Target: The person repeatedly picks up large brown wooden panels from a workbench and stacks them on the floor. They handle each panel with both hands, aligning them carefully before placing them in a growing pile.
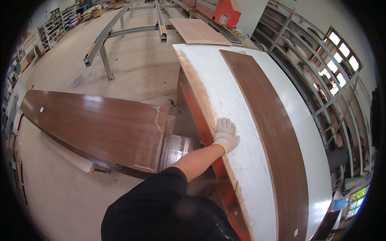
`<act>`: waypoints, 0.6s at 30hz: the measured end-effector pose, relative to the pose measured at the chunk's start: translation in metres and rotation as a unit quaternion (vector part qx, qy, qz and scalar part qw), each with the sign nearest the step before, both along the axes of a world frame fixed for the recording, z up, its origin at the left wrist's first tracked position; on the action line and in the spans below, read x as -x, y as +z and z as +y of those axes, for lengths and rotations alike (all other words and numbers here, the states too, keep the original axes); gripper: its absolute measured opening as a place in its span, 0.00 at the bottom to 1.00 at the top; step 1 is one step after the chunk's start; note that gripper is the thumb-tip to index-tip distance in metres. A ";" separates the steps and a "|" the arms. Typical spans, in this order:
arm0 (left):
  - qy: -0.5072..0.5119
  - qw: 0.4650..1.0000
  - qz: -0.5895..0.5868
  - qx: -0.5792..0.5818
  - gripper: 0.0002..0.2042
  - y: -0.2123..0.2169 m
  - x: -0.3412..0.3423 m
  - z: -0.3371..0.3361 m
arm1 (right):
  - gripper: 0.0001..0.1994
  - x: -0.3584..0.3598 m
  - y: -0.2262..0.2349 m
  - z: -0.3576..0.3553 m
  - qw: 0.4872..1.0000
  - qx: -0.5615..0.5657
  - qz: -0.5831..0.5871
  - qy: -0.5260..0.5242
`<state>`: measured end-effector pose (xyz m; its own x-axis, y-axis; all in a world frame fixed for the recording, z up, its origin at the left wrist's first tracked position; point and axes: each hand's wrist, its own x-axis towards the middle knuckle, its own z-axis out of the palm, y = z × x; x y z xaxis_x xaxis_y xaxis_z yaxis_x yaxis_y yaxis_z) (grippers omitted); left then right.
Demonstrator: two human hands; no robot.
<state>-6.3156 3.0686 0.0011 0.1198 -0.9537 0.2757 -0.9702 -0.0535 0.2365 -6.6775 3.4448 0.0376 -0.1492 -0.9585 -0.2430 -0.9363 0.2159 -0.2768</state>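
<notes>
**One gloved left hand [226, 135] beside a brown board [272, 120]**

It rests palm down and outstretched on the white tabletop [249, 164]; the right hand is out of view, so I cannot tell its state. Just rightward, apart from the glove, lies the board. Farther off sits a pinkish-tan sheet [199, 31].

Stained beige flr [140, 80]; metal shelving [335, 95] nr pale wall [321, 15], R; bright paned windows [344, 49].

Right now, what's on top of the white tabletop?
A long brown board and the gloved left hand, palm down. The white tabletop directly beneath them is covered from view.
</notes>
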 end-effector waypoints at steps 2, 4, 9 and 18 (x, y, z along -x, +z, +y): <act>0.002 1.000 0.017 0.003 0.33 -0.003 0.001 -0.001 | 0.04 0.000 0.006 -0.003 1.000 0.004 -0.009 0.014; 0.000 0.999 0.027 0.024 0.33 -0.006 0.001 -0.001 | 0.04 0.000 0.010 -0.003 1.000 0.004 -0.016 0.024; -0.009 0.997 0.057 0.045 0.33 -0.008 0.001 -0.001 | 0.05 -0.007 0.015 -0.004 0.999 -0.002 -0.020 0.040; -0.008 0.998 0.053 0.017 0.33 -0.005 0.001 -0.001 | 0.07 -0.013 0.038 -0.001 0.995 0.010 -0.049 0.081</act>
<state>-6.3164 3.0677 -0.0037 0.1348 -0.9460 0.2947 -0.9402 -0.0283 0.3393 -6.6642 3.4434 0.0756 0.0304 -0.9727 -0.2303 -0.9265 0.0590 -0.3715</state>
